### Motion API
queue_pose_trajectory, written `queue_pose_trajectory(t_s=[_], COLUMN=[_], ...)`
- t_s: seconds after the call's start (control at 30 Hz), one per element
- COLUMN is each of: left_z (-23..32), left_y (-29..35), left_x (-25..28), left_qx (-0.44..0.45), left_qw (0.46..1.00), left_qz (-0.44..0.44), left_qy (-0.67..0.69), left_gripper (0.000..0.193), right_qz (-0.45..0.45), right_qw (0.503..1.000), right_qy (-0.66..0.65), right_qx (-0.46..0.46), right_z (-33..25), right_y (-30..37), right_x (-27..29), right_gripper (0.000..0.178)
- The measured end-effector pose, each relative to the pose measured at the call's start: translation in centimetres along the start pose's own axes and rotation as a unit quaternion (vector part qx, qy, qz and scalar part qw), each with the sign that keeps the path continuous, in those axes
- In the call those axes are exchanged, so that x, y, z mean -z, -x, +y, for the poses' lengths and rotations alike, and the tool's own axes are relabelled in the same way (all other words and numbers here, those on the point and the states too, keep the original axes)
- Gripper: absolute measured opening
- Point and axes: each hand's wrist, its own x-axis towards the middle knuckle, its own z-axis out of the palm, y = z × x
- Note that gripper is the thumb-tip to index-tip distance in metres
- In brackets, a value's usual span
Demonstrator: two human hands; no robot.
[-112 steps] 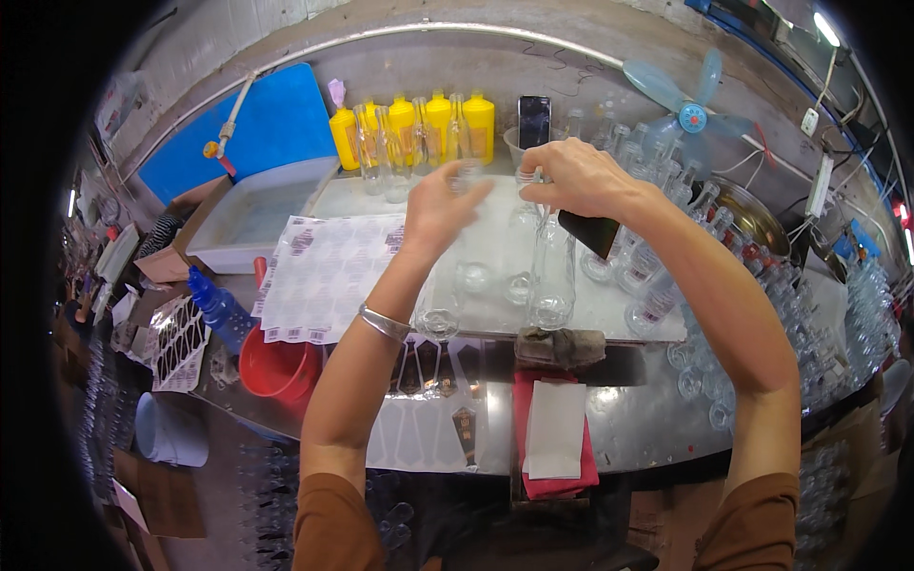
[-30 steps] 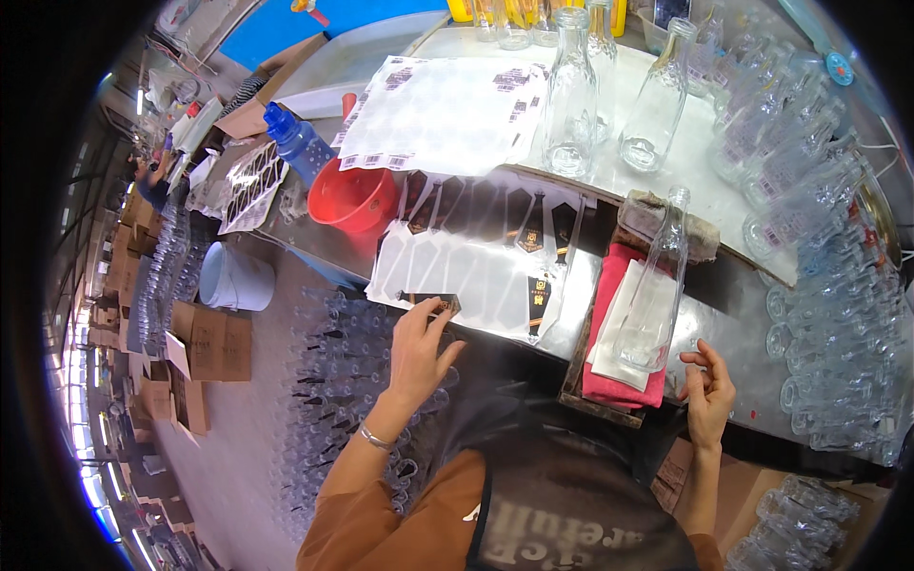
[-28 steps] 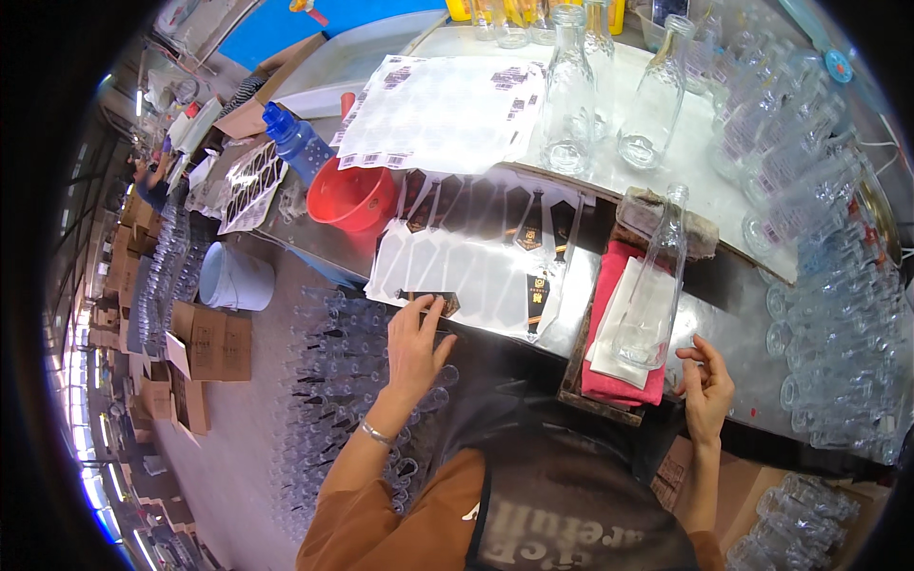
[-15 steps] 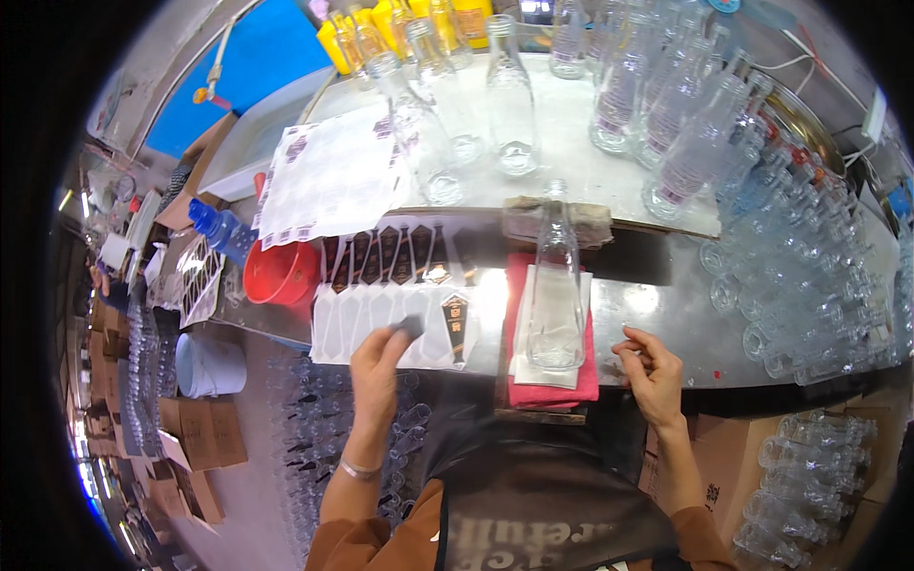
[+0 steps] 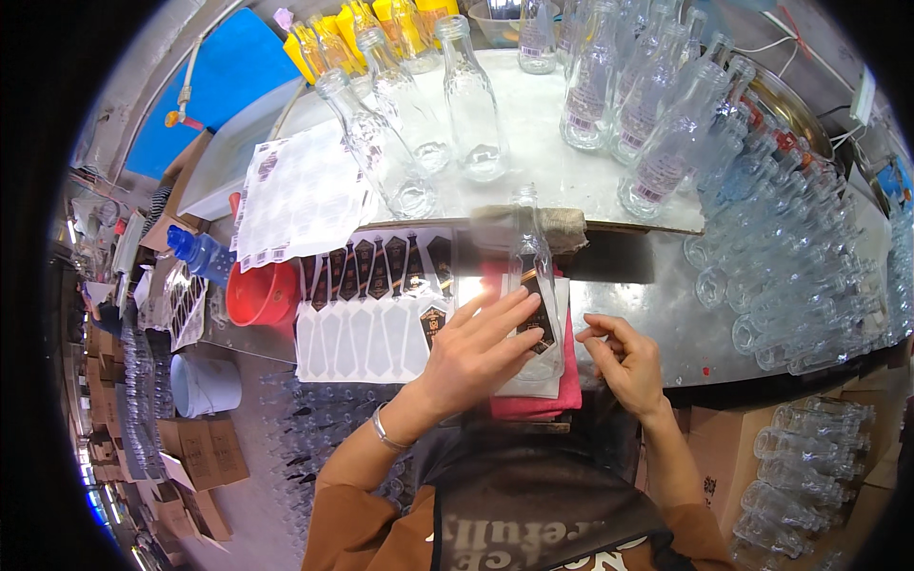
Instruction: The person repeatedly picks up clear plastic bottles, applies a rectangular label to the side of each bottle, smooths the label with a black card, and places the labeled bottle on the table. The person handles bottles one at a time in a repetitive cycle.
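I see the left hand [image 5: 484, 344] spread over a dark label [image 5: 544, 316] on a clear bottle [image 5: 528, 245], which lies on paper [image 5: 526, 389] over a red cloth [image 5: 538, 407]. The right hand [image 5: 628, 369] curls loosely just right of the cloth; a label sheet [image 5: 367, 343] lies left.

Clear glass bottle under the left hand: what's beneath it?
Beneath the clear glass bottle: a flat white pad atop a pinkish-red cloth. The left hand hides part of both; what lies directly under the cloth is mostly covered.
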Motion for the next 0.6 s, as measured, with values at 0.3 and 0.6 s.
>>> queue_pose_trajectory(t_s=[0.3, 0.6], left_z=[-1.1, -1.7], left_y=[-1.3, -1.1], left_x=[-1.2, -1.9], left_qx=[0.180, 0.170], left_qw=[0.964, 0.971], left_qz=[0.059, 0.029], left_qy=[0.189, 0.166], left_gripper=[0.057, 0.068], right_qz=[-0.075, -0.075], right_qw=[0.993, 0.992], right_qy=[-0.064, -0.071], right_qx=[-0.065, -0.066], right_z=[-3.1, -2.0], right_y=[-8.1, -8.0], right_x=[-2.1, -3.0], right_gripper=[0.042, 0.049])
